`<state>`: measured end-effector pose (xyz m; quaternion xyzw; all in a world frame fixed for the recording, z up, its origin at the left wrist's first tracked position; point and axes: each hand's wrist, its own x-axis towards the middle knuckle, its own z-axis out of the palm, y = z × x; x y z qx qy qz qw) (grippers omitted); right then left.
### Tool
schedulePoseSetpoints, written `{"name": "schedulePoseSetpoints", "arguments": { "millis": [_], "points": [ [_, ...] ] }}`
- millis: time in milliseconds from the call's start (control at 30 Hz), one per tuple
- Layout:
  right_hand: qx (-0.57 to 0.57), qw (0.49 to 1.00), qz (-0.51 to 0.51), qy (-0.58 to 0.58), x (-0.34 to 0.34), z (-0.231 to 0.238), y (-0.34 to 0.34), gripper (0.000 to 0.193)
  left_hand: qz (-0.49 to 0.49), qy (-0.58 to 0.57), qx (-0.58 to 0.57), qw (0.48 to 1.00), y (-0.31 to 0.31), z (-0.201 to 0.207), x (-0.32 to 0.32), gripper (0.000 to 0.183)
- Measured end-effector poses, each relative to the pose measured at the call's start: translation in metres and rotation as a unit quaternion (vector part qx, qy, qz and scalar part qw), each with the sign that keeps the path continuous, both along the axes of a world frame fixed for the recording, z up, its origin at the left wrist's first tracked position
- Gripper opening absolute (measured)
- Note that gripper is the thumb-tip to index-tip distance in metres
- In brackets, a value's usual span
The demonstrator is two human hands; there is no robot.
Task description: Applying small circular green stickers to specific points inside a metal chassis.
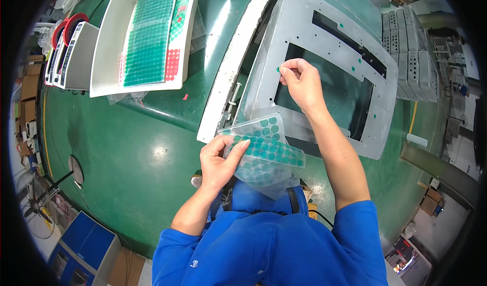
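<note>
My left hand (218, 161) pinches a clear sheet of green round stickers (274, 151) in front of my body; the sheet is folded and hangs down in overlapping layers. Reaching out to the right, my right hand (303, 83) has thumb and forefinger together on a small green round sticker (278, 70). That sticker is at the left part of a grey metal panel (304, 37), beside its large rectangular opening; whether it touches the metal I cannot tell. Several more green dots, such as the green sticker (359, 61), lie on the panel around the opening and the narrow slot.
A white bin (190, 47) with sheets of green and red round stickers (147, 37) stands on the green table at the upper left. Red tape rolls (76, 22) sit beside it. Stacked grey perforated parts (408, 52) are at the right. A round fan (76, 170) stands at the left.
</note>
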<state>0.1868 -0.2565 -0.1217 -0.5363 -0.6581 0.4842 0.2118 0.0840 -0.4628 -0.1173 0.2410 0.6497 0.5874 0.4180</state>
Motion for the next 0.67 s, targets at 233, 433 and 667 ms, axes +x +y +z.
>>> {"name": "schedulePoseSetpoints", "arguments": {
  "millis": [233,433,667],
  "points": [
    [0.027,1.0,-0.001,-0.011,-0.001,0.001,-0.003,0.008,0.01,-0.002,0.0,1.0,-0.002,0.0,0.001,0.012],
    [-0.112,0.985,-0.057,0.122,-0.003,0.013,-0.005,0.018,0.014,-0.01,-0.008,1.0,-0.012,0.002,-0.002,0.013],
    [-0.272,0.945,-0.07,0.17,0.004,-0.001,0.017,0.026,0.025,-0.036,-0.003,0.999,-0.041,0.008,-0.009,0.008]
  ]
}}
